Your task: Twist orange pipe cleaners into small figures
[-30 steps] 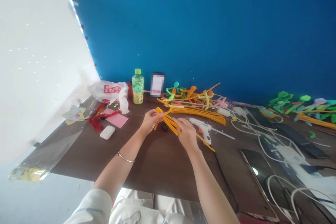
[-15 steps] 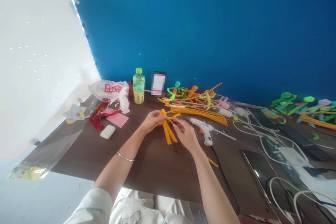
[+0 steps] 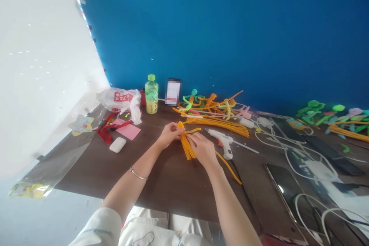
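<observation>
A bundle of orange pipe cleaners hangs between my hands, gathered into a knob at the top with its strands fanning downward. My left hand pinches it just under the knob. Closed against the strands from the right is my right hand, its fingertips partly hidden. One strand sticks out to the right above my right hand. A loose orange pipe cleaner lies on the table beside my right wrist. Behind my hands rests a row of straight orange pipe cleaners.
A white glue gun lies right of my hands, its cord trailing forward. Further right are a phone and tangled white cables. A green-capped bottle, a plastic bag, a white case and pink paper stand left.
My right hand has moved slightly left and closed over the hanging strands, which are drawn closer together. More of the loose pipe cleaner beside my right wrist now shows.
</observation>
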Demonstrator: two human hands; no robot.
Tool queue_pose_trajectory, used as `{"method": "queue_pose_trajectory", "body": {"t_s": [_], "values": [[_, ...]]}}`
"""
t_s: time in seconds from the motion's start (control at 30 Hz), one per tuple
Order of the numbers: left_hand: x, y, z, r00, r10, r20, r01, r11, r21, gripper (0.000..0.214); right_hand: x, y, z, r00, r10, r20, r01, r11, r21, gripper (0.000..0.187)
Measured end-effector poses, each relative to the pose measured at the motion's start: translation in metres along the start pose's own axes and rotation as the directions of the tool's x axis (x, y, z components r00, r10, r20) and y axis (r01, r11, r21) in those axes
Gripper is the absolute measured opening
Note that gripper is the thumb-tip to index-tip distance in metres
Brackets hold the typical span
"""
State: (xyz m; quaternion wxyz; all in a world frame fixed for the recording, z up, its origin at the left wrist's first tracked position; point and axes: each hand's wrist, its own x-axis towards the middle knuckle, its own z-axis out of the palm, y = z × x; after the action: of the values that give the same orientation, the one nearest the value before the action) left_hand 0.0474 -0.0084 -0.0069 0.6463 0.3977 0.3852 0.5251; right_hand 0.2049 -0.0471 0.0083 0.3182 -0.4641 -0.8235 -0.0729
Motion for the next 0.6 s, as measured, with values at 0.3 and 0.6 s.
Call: {"method": "queue_pose_trajectory", "body": {"t_s": [0.3, 0.6], "values": [[-0.002, -0.002, 0.004, 0.997, 0.074, -0.029, -0.071, 0.993, 0.095, 0.041, 0.000, -0.006, -0.008, 0.995, -0.095, 0.038, 0.099, 0.988, -0.122, 0.029], [0.000, -0.005, 0.004, 0.985, 0.168, 0.037, -0.172, 0.958, 0.230, 0.040, 0.002, -0.007, -0.009, 0.997, -0.083, 0.003, 0.083, 0.991, -0.106, 0.027]]}}
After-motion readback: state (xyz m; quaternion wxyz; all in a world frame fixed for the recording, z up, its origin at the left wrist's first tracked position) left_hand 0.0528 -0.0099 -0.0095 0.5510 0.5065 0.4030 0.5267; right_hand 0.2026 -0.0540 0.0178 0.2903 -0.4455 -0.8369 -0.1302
